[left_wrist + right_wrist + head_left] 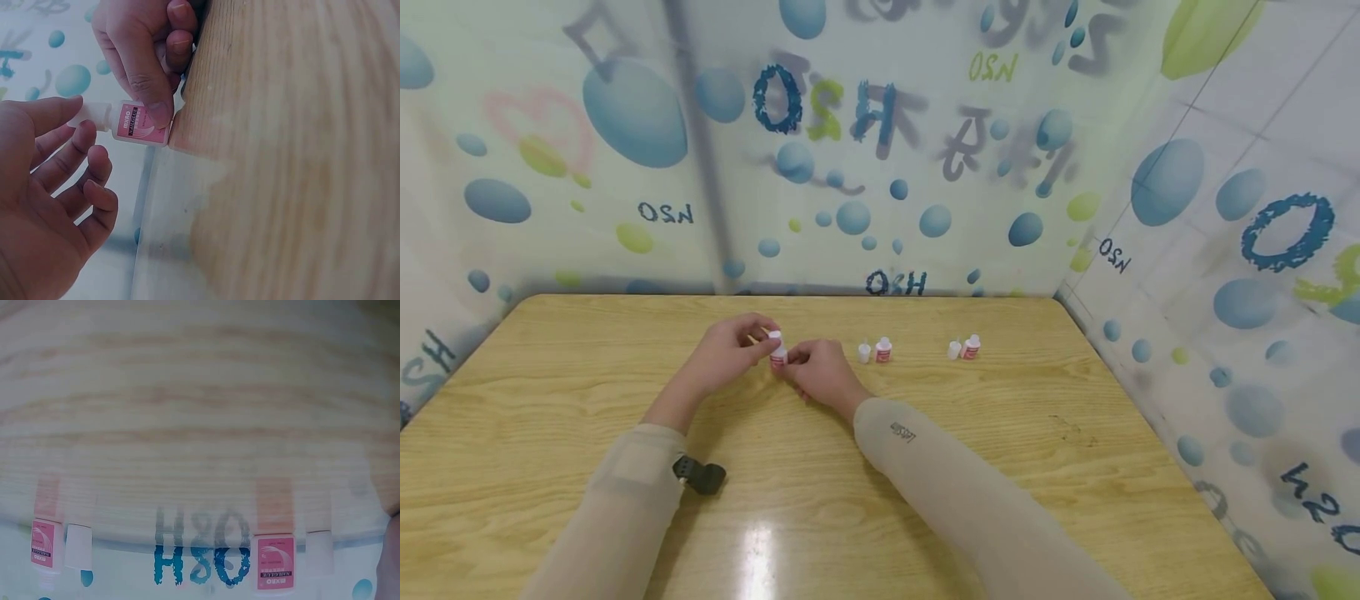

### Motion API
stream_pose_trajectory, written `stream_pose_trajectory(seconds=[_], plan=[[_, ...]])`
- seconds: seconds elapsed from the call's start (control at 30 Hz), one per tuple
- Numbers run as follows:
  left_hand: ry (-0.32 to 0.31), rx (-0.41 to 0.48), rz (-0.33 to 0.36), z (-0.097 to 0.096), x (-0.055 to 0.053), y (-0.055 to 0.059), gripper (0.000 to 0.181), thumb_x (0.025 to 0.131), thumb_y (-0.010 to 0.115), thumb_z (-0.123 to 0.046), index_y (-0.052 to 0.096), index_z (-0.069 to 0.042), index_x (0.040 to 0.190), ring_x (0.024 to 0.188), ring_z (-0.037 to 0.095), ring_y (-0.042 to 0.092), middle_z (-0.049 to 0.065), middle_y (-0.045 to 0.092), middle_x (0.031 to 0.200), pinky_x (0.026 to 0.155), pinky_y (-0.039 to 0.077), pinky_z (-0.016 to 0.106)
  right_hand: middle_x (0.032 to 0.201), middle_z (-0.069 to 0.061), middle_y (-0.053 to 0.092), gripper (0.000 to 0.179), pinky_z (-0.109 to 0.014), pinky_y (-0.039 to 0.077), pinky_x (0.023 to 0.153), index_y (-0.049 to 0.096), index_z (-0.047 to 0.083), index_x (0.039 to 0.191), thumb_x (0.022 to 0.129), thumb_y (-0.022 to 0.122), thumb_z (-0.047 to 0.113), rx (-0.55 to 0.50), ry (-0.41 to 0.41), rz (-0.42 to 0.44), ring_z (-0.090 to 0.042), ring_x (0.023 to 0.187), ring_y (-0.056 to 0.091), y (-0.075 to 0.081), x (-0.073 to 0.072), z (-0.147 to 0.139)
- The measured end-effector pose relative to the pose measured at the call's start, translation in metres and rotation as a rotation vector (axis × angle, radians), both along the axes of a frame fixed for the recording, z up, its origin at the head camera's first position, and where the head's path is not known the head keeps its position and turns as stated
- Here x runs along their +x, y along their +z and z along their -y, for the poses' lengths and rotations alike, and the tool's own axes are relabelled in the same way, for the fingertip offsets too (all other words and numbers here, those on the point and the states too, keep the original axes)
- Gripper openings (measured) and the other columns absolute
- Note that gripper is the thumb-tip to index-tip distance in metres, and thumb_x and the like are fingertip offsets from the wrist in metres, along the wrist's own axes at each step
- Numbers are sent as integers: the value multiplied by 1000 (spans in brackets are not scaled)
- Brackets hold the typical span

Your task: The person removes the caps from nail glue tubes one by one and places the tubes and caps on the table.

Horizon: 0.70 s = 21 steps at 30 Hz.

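Note:
A small nail glue bottle (778, 359) with a pink label stands upright at the table's left-centre. My left hand (724, 357) pinches the white cap (94, 116) on its top between thumb and fingertips; the other fingers are loosely bent. Lower down, my right hand (826, 373) grips the bottle's body, its thumb lying over part of the label in the left wrist view. The right wrist view catches only a blurred edge of a hand at its right side.
To the right stand a second glue bottle (883, 351) with a white cap (864, 353) beside it, then a third bottle (972, 347) with another white cap (954, 349). A patterned curtain (850, 192) rises behind the wooden table (820, 517).

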<state>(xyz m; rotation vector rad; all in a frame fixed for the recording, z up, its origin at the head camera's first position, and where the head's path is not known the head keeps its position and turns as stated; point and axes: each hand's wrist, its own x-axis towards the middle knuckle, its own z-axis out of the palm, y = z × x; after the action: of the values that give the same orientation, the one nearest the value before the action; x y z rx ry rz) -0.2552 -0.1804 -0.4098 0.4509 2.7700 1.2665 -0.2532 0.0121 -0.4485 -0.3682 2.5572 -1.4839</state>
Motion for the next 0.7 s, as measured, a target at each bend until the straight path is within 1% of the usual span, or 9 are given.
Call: stream_pose_trajectory(seconds=[0.27,0.47,0.7], plan=[[11,-1,-4,0,-1,0,29,107,66,-30,66,-8,125,92,26,64,16,70,114,73,51,33,56,2,62,16,-25,48,52,83,14,96,99,78,29,-11,3,-4,-11,47,55,-1,0,-1],[20,-9,-12,0,-1,-1,30,105,68,-33,64,-7,120,96,28,62,16,70,115,76,51,33,59,1,63,14,-24,47,51,83,14,98,99,78,28,-9,-4,7,-11,48,55,-1,0,0],[33,-15,-16,0,-1,-2,31,104,70,-37,63,-8,115,93,26,61,14,70,112,74,50,32,62,1,65,13,-24,47,51,82,13,100,100,78,25,-9,-6,9,-11,49,55,-1,-1,0]])
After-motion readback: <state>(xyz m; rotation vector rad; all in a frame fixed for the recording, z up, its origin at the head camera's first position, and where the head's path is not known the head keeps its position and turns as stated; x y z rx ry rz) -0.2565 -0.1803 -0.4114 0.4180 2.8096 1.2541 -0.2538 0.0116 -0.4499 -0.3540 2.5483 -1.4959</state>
